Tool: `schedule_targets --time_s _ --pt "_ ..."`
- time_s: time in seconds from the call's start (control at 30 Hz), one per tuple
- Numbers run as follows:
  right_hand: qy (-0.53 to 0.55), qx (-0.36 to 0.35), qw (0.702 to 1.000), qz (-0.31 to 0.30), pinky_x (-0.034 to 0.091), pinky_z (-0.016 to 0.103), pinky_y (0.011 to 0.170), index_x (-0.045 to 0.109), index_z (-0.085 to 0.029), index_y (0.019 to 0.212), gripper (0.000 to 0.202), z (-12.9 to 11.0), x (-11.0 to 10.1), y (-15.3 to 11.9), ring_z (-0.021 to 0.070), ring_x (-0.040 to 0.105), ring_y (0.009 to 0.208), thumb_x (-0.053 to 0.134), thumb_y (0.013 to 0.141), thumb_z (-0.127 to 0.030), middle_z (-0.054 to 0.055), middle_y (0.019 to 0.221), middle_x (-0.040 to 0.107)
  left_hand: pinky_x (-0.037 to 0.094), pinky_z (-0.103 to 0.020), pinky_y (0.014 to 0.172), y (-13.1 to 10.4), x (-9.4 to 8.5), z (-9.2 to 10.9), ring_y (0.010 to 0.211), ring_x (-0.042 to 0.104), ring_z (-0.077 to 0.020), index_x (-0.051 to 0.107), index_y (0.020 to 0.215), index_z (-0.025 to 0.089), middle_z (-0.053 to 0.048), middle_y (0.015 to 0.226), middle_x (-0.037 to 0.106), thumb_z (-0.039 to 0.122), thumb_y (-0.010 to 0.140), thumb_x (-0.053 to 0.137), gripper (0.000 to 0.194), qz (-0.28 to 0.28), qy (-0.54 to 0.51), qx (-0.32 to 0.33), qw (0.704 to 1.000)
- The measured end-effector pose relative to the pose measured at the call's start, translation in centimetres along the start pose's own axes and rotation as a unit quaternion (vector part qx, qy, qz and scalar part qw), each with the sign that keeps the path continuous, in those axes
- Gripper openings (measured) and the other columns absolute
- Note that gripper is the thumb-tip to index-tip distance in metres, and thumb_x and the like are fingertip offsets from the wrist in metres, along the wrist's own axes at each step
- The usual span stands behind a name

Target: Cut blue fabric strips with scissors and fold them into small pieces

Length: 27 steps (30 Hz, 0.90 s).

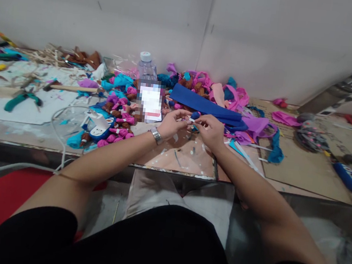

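Note:
Over the middle of the workbench, my left hand (174,124) and my right hand (210,131) meet with fingertips closed. Between them is a small dark blue bundle (195,115), fabric or paper by its look. A narrow white strip (191,120) crosses the bundle, with my fingers pinching around it. Just behind my hands lies a long folded piece of blue material (206,103). Pink, brown and blue bundles (122,119), several with white bands, are heaped left of my left hand. Purple material (256,126) and white strips (245,154) lie to the right of my right hand.
A lit phone (151,103) leans before a clear bottle (147,67). At left are a blue-white power strip (101,128) with a white cable, green-handled pliers (20,100) and a hammer (73,88). Cardboard (305,170) covers the right side; a wall stands behind.

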State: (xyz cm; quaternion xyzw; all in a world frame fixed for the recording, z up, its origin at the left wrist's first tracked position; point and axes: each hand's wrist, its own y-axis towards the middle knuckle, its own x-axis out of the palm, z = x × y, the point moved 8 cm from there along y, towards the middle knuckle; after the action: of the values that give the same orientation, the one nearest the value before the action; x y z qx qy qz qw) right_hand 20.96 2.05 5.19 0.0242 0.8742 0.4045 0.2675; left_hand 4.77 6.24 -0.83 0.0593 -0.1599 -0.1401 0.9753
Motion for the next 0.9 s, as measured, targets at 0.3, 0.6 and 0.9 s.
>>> schedule_targets --time_s 0.3,0.6,0.9 --pt "-0.011 0.019 1.000 -0.004 0.053 0.031 0.071 0.080 -0.022 0.093 0.004 0.5 0.2 -0.2 0.0187 0.069 0.075 0.077 0.089 -0.020 0.003 0.089 0.079 0.059 -0.027 0.073 -0.3 1.0 -0.6 0.079 0.073 -0.0160 0.074 0.099 0.012 -0.007 0.090 0.078 0.048 0.072 0.094 0.050 -0.061 0.034 -0.036 0.997" --pt "-0.010 0.054 0.998 -0.003 0.052 0.028 0.068 0.080 -0.021 0.093 0.006 1.3 0.2 -0.5 0.0160 0.067 0.067 0.075 0.090 -0.021 0.001 0.083 0.079 0.062 -0.028 0.073 -0.3 1.0 -1.7 0.081 0.075 -0.0177 0.072 0.104 0.013 -0.006 0.089 0.077 0.041 0.069 0.097 0.051 -0.084 0.026 -0.071 0.994" --pt "-0.031 0.033 0.999 -0.024 0.052 0.028 0.069 0.079 -0.021 0.092 0.007 0.4 0.4 -0.2 0.0167 0.067 0.071 0.073 0.090 -0.024 0.002 0.087 0.080 0.062 -0.028 0.071 -0.6 1.3 -1.2 0.077 0.075 -0.0164 0.071 0.099 0.012 -0.006 0.088 0.076 0.039 0.070 0.095 0.047 -0.072 0.009 -0.091 0.993"
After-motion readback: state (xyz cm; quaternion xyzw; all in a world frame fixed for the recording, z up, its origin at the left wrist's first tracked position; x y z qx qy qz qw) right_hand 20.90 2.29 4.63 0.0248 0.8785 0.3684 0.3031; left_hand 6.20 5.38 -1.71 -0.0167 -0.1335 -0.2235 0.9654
